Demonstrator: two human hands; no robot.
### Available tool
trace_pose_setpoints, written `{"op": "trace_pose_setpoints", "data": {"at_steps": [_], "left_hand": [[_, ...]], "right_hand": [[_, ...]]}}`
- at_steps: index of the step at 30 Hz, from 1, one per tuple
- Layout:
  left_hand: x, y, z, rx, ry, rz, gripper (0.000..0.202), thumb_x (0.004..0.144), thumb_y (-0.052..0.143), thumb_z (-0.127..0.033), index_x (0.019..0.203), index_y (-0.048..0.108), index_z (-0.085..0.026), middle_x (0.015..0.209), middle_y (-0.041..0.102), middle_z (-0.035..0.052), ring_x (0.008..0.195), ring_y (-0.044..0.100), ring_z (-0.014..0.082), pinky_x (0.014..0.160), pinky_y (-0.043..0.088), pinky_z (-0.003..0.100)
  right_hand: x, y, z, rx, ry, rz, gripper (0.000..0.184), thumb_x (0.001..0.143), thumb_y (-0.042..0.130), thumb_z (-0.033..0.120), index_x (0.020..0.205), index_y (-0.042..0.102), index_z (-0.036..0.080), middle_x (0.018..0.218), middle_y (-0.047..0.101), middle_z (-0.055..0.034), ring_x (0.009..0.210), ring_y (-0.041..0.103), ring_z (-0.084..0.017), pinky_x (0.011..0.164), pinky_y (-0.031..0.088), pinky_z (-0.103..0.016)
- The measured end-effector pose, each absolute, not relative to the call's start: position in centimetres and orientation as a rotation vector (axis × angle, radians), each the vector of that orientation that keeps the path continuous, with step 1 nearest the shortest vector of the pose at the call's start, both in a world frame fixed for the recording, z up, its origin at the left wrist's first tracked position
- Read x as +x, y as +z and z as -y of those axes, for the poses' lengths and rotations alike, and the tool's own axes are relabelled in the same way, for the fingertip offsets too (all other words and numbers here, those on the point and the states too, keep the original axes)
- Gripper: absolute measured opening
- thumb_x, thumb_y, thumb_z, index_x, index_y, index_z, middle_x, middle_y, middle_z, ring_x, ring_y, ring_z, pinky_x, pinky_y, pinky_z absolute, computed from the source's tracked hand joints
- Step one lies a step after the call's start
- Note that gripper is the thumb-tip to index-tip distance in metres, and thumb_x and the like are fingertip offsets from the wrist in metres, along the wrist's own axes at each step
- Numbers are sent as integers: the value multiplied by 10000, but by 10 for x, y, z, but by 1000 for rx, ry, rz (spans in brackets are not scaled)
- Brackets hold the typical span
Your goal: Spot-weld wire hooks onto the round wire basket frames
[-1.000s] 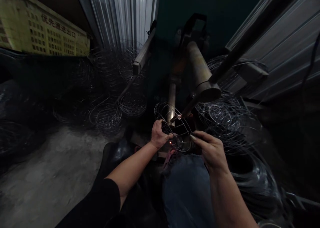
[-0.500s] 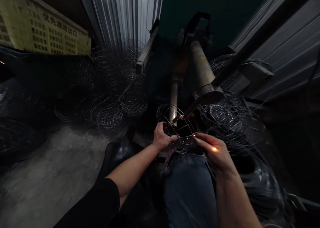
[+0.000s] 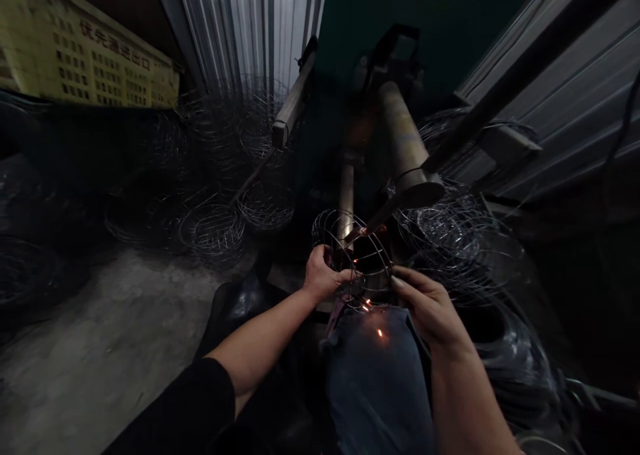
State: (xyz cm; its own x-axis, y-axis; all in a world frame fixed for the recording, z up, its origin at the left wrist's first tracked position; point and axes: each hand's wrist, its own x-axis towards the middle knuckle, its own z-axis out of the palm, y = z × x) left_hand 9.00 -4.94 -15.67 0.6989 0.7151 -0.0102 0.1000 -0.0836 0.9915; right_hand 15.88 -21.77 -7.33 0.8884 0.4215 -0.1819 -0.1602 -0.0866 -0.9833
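A round wire basket frame is held between my two hands above my knee. My left hand is closed on its left side, thumb pointing inward. At the right rim my right hand pinches the wire between thumb and fingers. A metal post reaches down into the frame from behind. Meeting it from the upper right is a slanted electrode arm, whose tip glows faintly at the wire. Orange sparks fly below the frame, one over my jeans.
More wire baskets lie on the left and are heaped on the right. Beside my right forearm is a coil of wire. A thick cylinder and a dark bar hang overhead. A yellow crate stands upper left.
The sparks by my right hand are gone; new ones show near the post and below the frame. Both hands keep their hold, and the frame has barely shifted.
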Motion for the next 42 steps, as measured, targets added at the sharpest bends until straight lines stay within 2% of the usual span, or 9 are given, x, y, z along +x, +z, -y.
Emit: {"op": "trace_pose_setpoints", "data": {"at_steps": [3,8,14,20,23,26,32,38,42], "left_hand": [[91,-155,46,1565,562,-684,645,423,884,-506,870,565,-168,752,515,-20,670,443,108,595,363,234],[100,-157,40,1390,487,-748,706,407,881,-535,919,556,-174,723,521,-32,625,447,99,564,365,226],[101,-158,40,1428,474,-813,686,398,871,-556,863,554,-164,704,487,-37,620,424,95,532,343,224],[92,-162,44,1365,462,-778,623,421,871,-539,805,549,-169,691,478,-40,606,402,86,517,326,220],[92,-165,43,1346,482,-764,590,441,874,-502,805,550,-170,678,459,-50,601,393,82,518,325,219],[94,-168,45,1314,505,-773,618,434,879,-495,848,559,-166,686,462,-51,611,406,85,536,341,222],[96,-169,50,1261,501,-764,617,443,871,-515,838,564,-154,680,444,-54,601,393,70,525,329,208],[88,-158,39,1065,409,-639,653,426,887,-409,936,582,-140,698,499,-47,597,473,72,534,384,211],[86,-148,33,885,320,-602,658,418,881,-349,940,537,-144,765,556,-12,620,521,95,523,423,231]], "right_hand": [[156,-77,220,-1590,431,194,376,477,899,402,752,772,180,585,679,-17,452,513,-93,441,410,-226],[163,-62,194,-1628,353,217,392,477,890,422,754,773,170,671,717,-47,562,613,-160,532,504,-282],[170,-51,177,-1657,334,236,380,459,894,413,719,767,167,660,710,-36,583,608,-149,561,490,-266],[158,-65,204,-1610,452,218,426,529,878,402,877,769,183,545,623,11,430,439,-72,411,343,-207],[151,-78,220,-1599,530,248,367,532,873,405,804,777,178,501,592,7,424,429,-73,406,322,-206],[145,-85,224,-1583,454,239,317,546,864,416,754,778,194,529,610,1,422,414,-67,396,307,-204],[139,-87,222,-1604,386,212,320,560,862,418,765,773,190,575,639,-8,429,434,-73,391,327,-207],[137,-87,220,-1608,328,205,318,561,864,397,783,773,189,543,627,8,413,438,-78,390,353,-219],[147,-78,206,-1621,285,249,329,559,861,414,780,774,186,691,710,-40,548,588,-138,506,478,-260]]}}
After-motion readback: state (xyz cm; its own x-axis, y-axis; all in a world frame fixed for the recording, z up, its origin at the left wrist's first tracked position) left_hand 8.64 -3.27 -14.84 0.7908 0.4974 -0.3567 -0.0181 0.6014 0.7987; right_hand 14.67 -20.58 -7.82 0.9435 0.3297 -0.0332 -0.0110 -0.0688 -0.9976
